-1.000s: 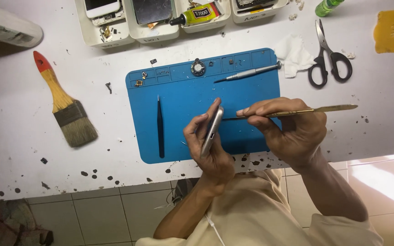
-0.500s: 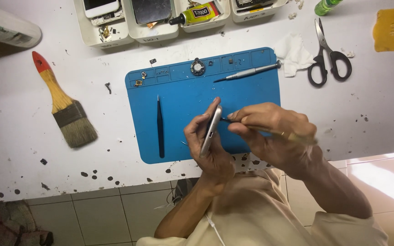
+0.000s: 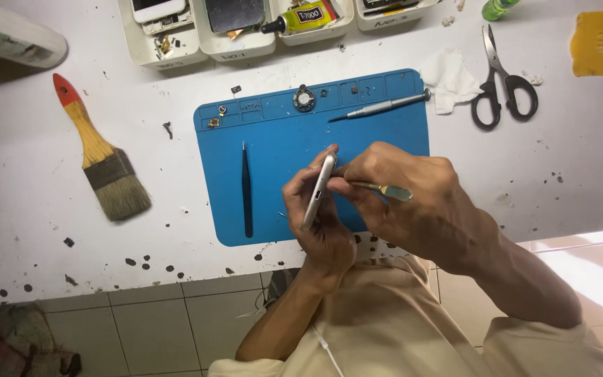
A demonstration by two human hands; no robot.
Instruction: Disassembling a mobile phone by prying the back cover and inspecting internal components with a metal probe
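Head view, two hands [image 3: 329, 223] [image 3: 403, 199], one phone [image 3: 317, 192], one metal pry tool [image 3: 385, 189], one blue mat [image 3: 273, 139]

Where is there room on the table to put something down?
Bare white table lies between the paintbrush and the blue mat, and right of the mat, below the scissors. The mat's left half is open beside the black tweezers. It is crowded at the trays on top, and where both hands hold the phone.
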